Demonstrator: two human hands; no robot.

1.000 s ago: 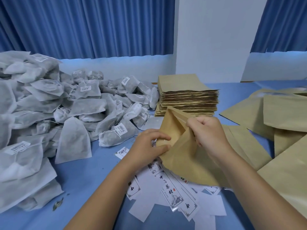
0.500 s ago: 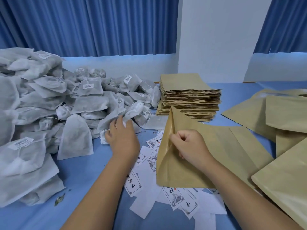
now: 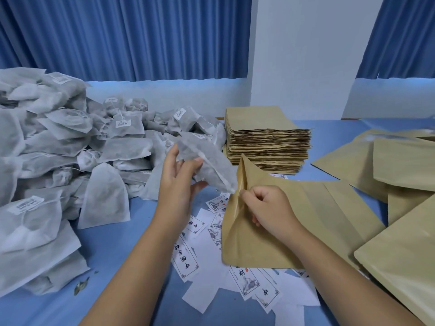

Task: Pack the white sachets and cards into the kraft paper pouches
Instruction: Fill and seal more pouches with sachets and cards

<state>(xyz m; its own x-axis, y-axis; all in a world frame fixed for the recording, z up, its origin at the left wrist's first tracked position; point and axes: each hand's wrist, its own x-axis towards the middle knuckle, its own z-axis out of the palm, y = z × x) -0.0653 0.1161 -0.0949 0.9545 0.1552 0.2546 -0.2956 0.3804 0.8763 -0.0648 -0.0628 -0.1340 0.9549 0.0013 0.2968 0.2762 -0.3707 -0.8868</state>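
Note:
My left hand (image 3: 178,182) holds a white sachet (image 3: 207,164) lifted off the table, its lower corner touching the mouth of a kraft paper pouch (image 3: 266,245). My right hand (image 3: 268,209) pinches the pouch's near edge and keeps the mouth spread apart. The pouch stands tilted over a scatter of white printed cards (image 3: 247,283) on the blue table. A big heap of white sachets (image 3: 58,165) fills the left side.
A neat stack of flat kraft pouches (image 3: 267,137) stands behind the held pouch. Several loose kraft pouches (image 3: 400,175) lie overlapping at the right. A small dried leaf (image 3: 81,284) lies near the front left. A white wall and blue curtains close off the far side.
My left hand left the pouch, reached into the sachet heap, and has come back with one sachet raised to the pouch mouth. My right hand has kept hold of the pouch.

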